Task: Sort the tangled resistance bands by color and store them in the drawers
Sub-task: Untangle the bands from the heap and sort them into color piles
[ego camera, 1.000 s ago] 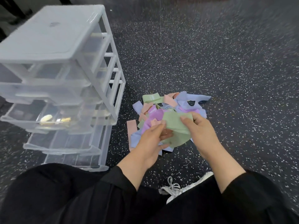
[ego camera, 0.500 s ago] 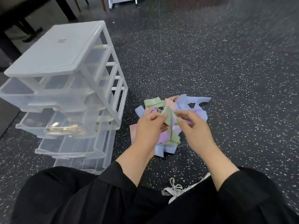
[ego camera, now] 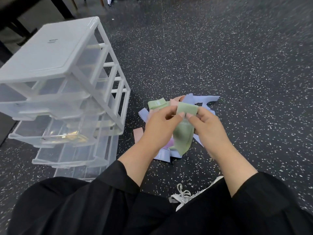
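A green resistance band (ego camera: 183, 131) hangs between my two hands above the pile. My left hand (ego camera: 159, 126) pinches its upper left part and my right hand (ego camera: 205, 128) grips its top edge with thumb and fingers. Under them lies the tangled pile of bands (ego camera: 199, 100) on the floor: blue, pink, purple and another green band (ego camera: 156, 104). A white plastic drawer unit (ego camera: 50, 55) stands to the left, its clear drawers pulled out in steps; the second drawer (ego camera: 50, 134) holds something yellowish.
The floor (ego camera: 237, 65) is dark rubber with white specks. My black-clad knees fill the bottom of the view, and a grey laced shoe (ego camera: 184, 197) shows between them. Dark furniture legs (ego camera: 61, 7) stand at the back left.
Both hands lifted the green band off the pile and folded it narrower, so it now hangs down between them. The view tilted up, showing more of the drawer unit's top.
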The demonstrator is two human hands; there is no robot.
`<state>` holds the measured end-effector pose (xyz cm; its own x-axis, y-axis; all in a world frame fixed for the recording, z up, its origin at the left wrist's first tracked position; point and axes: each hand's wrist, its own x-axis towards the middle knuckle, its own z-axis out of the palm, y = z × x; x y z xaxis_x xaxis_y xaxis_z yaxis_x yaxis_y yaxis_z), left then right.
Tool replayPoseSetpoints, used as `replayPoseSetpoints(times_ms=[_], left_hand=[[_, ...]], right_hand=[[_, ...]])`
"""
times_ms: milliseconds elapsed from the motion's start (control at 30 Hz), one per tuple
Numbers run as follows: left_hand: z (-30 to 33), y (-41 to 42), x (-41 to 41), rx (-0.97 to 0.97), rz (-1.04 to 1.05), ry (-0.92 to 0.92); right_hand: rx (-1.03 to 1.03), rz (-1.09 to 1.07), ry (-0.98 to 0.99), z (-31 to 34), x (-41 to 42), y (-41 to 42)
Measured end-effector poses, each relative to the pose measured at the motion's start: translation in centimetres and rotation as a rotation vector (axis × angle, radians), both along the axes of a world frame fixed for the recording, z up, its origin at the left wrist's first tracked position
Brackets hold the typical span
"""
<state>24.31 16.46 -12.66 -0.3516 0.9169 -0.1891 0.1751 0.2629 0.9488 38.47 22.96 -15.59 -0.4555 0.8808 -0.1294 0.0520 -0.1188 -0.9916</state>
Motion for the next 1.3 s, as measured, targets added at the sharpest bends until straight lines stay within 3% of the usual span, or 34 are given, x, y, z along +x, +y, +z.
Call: replayPoseSetpoints(times_ms=[133, 233, 333, 467, 667, 833, 1100, 1300], left_hand=[[-0.1, 1.2, -0.2, 0.016, 0.11, -0.063], [-2.5, 1.5, -1.6, -0.042, 0.224, -0.062], [-7.1, 0.8, -3.0, -0.212, 0.174, 0.156], [-12.0, -0.3, -2.9, -0.366, -0.124, 0.503], [-16.7, 0.0, -1.7, -0.256, -0.418, 1.034], [-18.1, 1.1, -1.3, -0.268, -0.518, 1.27], [-19.1, 2.1, -1.4, -0.212, -0.446, 1.269], [-16.0, 3.2, -2.5, -0.056, -0.143, 0.891]], right_hand=[[-0.001, -0.129, 0.023, 0.3, 0.2, 0.6], [-0.009, -0.222, -0.091, -1.0, 0.5, 1.6], [0.017, -0.223, -0.276, -2.3, 0.7, 2.5], [0.04, -0.217, -0.392, -3.0, 0.7, 3.2], [0.043, -0.133, -0.493, -3.9, 0.3, 3.4], [-0.011, -0.147, -0.465, -4.7, 0.0, 3.7], [-0.042, -0.158, -0.469, -4.9, -0.4, 4.4], [-0.031, -0.201, -0.452, -4.6, -0.3, 4.4]])
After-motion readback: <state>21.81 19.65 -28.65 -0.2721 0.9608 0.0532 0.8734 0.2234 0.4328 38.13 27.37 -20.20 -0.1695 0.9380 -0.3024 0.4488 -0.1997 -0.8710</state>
